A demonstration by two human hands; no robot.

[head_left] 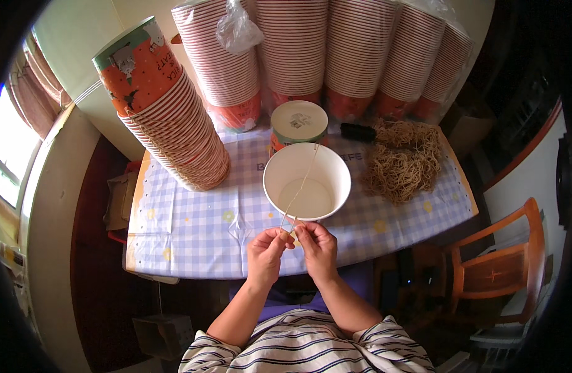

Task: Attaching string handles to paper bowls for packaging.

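Observation:
A white-lined paper bucket [279, 177] stands before me on the table, its mouth facing up. A thin tan cord [304, 180] runs from its far rim across the opening to my fingers at the near rim. Both hands are closed in a pinch: my left hand [265, 252] grips the cord on the left, and my right hand [317, 247] grips it just beside. Their fingertips almost meet below the near rim. Exactly how the cord loops between the fingers is too small to make out.
Behind the bucket is an upside-down printed bucket [299, 121]. A leaning stack of orange buckets [168, 118] with cord handles rises at left. Bagged bucket stacks [292, 56] line the back. A tangled cord pile [405, 161] and a black object [358, 132] lie right; a wooden chair [500, 267] stands beyond.

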